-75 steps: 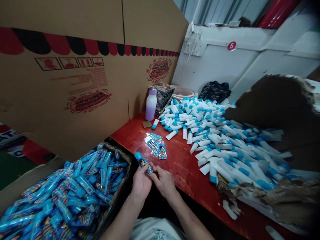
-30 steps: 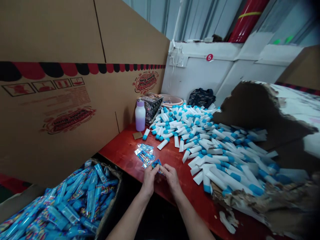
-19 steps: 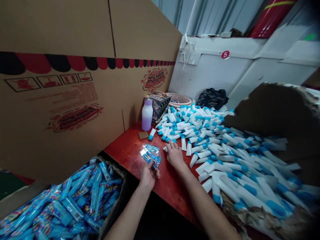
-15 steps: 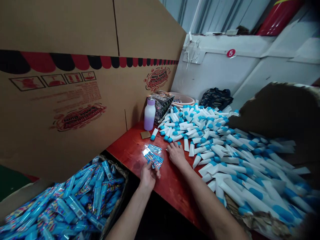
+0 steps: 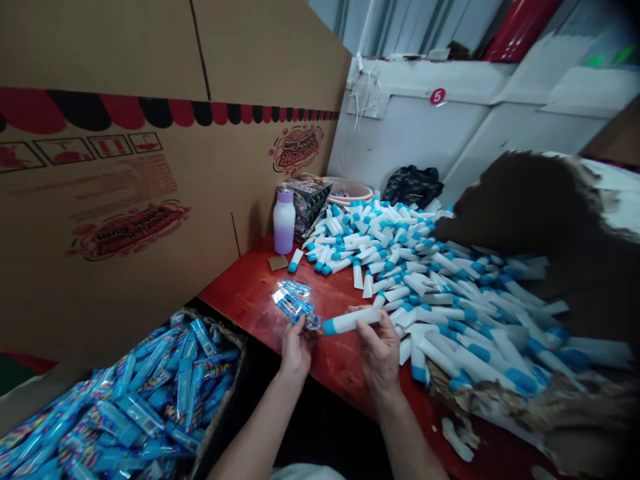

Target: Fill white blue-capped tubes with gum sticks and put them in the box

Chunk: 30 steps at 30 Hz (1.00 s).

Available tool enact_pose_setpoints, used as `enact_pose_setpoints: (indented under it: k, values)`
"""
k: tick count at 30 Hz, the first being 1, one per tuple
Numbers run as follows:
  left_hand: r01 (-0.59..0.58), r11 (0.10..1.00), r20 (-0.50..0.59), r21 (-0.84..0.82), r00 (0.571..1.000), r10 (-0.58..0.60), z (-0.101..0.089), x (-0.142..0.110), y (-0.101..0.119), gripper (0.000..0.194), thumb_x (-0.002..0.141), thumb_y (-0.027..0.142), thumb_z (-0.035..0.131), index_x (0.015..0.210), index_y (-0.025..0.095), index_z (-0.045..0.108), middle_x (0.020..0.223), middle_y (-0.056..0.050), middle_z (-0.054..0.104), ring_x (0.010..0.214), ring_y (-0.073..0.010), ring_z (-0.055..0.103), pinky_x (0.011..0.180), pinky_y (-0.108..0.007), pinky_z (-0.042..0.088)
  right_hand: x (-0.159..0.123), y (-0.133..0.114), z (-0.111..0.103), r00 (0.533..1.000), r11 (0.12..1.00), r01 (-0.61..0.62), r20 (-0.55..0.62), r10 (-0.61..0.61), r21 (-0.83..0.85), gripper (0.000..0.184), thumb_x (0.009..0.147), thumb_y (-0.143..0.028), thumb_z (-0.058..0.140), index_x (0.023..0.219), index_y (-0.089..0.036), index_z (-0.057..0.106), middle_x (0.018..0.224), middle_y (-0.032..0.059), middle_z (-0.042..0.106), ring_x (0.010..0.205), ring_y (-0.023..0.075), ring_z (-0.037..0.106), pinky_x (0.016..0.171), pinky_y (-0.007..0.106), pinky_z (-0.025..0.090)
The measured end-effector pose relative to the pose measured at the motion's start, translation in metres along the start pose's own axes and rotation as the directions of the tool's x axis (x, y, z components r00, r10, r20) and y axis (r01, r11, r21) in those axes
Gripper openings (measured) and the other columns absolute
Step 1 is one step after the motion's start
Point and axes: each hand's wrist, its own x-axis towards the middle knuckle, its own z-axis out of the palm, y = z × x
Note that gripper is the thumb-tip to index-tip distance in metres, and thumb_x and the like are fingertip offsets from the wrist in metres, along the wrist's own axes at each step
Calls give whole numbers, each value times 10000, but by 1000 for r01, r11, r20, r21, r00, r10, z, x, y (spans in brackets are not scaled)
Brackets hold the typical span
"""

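Observation:
My right hand (image 5: 380, 350) is closed around a white tube with a blue cap (image 5: 353, 321), its cap end turned to the left. Close to that cap, my left hand (image 5: 296, 350) pinches a small printed plastic sleeve (image 5: 313, 322) at the table's front edge. Several more blue printed sleeves (image 5: 290, 303) lie flat just beyond my left fingers. A big heap of white blue-capped tubes (image 5: 400, 253) spreads over the right of the table. Whether the tube touches the sleeve is hard to tell.
To the lower left stands an open carton (image 5: 239, 373) of blue wrapped tubes (image 5: 145, 407). A purple-white bottle (image 5: 284, 223), a brown card piece (image 5: 278, 263) and a pink basin (image 5: 350, 181) sit at the back of the red table (image 5: 240, 287). A tall cardboard box (image 5: 210, 180) walls the left.
My right hand has picked up a tube from the table and brought it back towards my left hand. A sleeve now shows at my left fingertips, apart from the others. The view has shifted right.

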Motion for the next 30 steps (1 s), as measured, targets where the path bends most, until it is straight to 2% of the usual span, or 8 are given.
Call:
enact_pose_setpoints:
  k: [3,9,13,18,21,25,27,30]
  values:
    - [-11,1000,26,0,1000,11,6,-9,-12,259,651,269,754,770,161,550,577,35,617,435,-125,573,432,-242,461,-16,-1,-3,1000,1000,20,-2,-20,-16,227,751,-291,663,953,-213,593,979,50,686,908,218,643,830,366,501]
    - [-10,999,97,37,995,6,10,-27,-25,269,659,284,750,791,158,552,595,22,637,451,-142,588,464,-267,481,-32,5,-20,991,963,136,24,-134,-231,221,805,-291,623,1015,-221,619,1039,54,665,948,212,621,857,359,496]
    - [33,999,104,-11,994,-32,15,-36,-24,192,713,261,702,801,146,575,627,-8,661,509,-155,615,506,-275,496,-43,7,-21,986,964,164,25,-162,-210,214,809,-269,632,1019,-227,640,1040,51,658,966,204,613,860,335,494]
    - [149,986,187,-81,973,-131,22,-45,-21,170,780,288,641,827,127,610,755,-82,705,667,-195,664,610,-302,519,-50,24,-24,998,996,44,-29,-47,-79,205,806,-284,633,993,-208,666,1022,53,682,951,206,623,850,326,494]
    - [85,994,230,-69,971,-67,25,-48,-20,237,768,336,662,855,119,621,818,-110,716,755,-232,680,693,-336,519,-53,38,-31,999,993,-33,-38,29,-111,251,794,-328,639,996,-184,680,986,57,692,898,204,623,814,310,490]
    - [-70,997,250,-14,966,71,27,-53,-23,300,741,402,688,855,129,637,812,-95,716,794,-241,680,741,-346,504,-58,50,-31,986,981,-167,9,168,-98,299,786,-404,631,951,-160,688,697,7,649,602,142,564,561,238,452]
    - [-78,994,248,74,967,57,27,-57,-30,343,758,450,659,822,114,655,779,-102,707,773,-235,675,702,-321,499,-59,52,-27,974,975,-216,51,219,-59,310,789,-431,621,906,-151,679,595,-18,585,522,118,508,496,219,406]
    - [-57,981,240,184,971,12,23,-61,-40,357,770,459,645,809,105,671,763,-95,693,743,-211,662,657,-284,486,-56,50,-20,968,974,-219,111,224,-51,319,796,-450,614,906,-153,652,580,-38,532,501,98,457,472,205,361]
